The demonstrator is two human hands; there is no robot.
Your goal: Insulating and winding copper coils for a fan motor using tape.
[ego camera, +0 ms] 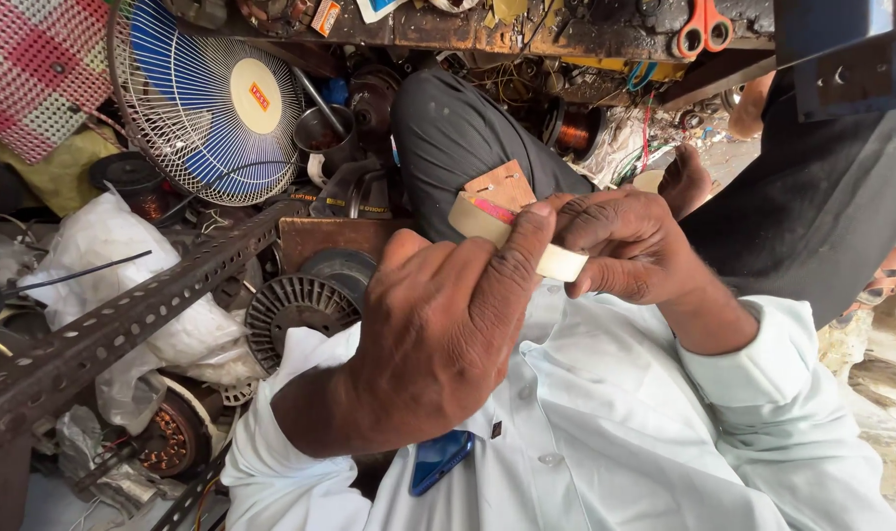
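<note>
Tape roll (556,261), a pale cream ring with a smooth, slightly glossy band, sits pinched between both hands close in front of the person's chest, above the light, soft-looking shirt (605,433). The left hand (438,334) is curled into a loose fist with its thumb pressed along the top edge of the roll, covering most of its near side. The right hand (630,246) closes over the far end, fingers bent round the ring so that only a short curved stretch shows between the two hands. A small flat piece of brown cardboard (502,187) with a pink streak stands just behind the roll, touching it; which hand holds it I cannot tell. A blue phone (440,460) pokes out of the shirt pocket. To the left lie a perforated rusty metal angle bar (123,320), a ribbed round motor part (295,305), a crumpled white plastic bag (104,241) and a wire-caged fan (207,98) with blue blades. Orange-handled scissors (703,28) lie on the grimy bench above.
</note>
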